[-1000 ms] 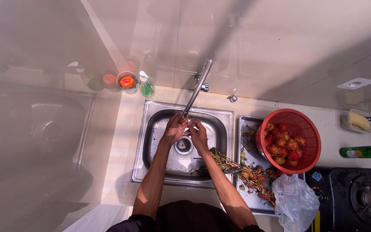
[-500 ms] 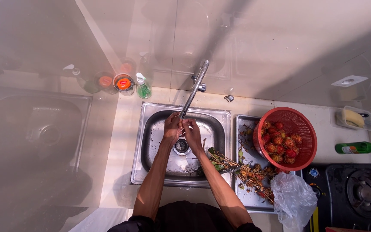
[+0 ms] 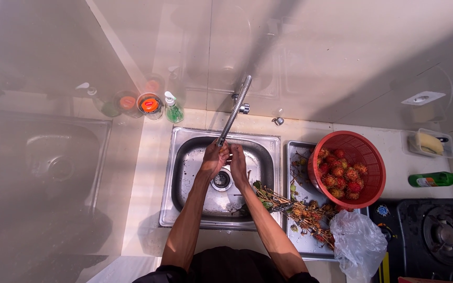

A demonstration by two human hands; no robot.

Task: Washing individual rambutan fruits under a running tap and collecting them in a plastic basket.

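Both hands met under the spout of the long metal tap (image 3: 235, 111), just left of the frame's centre. The left hand (image 3: 215, 160) was curled loosely against the right hand (image 3: 237, 163), palms and fingers touching over the drain (image 3: 221, 180) of the steel sink (image 3: 184, 173). Whether a small fruit sat between them I could not tell; the hands hid it, and any water stream was too thin to make out.

To the right of centre, a tangle of stripped twigs (image 3: 289, 207) lay across the sink's rim and onto the metal tray (image 3: 295, 157). Its leafy ends hung into the basin near the right wrist. A careless sweep of that arm could likely have dragged them down to clog the drain.

The red basket (image 3: 365, 157) of rambutans (image 3: 339, 175) stood on the tray at the right, overhanging its edge. A knock might have tipped it.

The clear plastic bag (image 3: 360, 243) at the lower right lay touching the gas stove (image 3: 436, 236), a hazard if the burner were lit.
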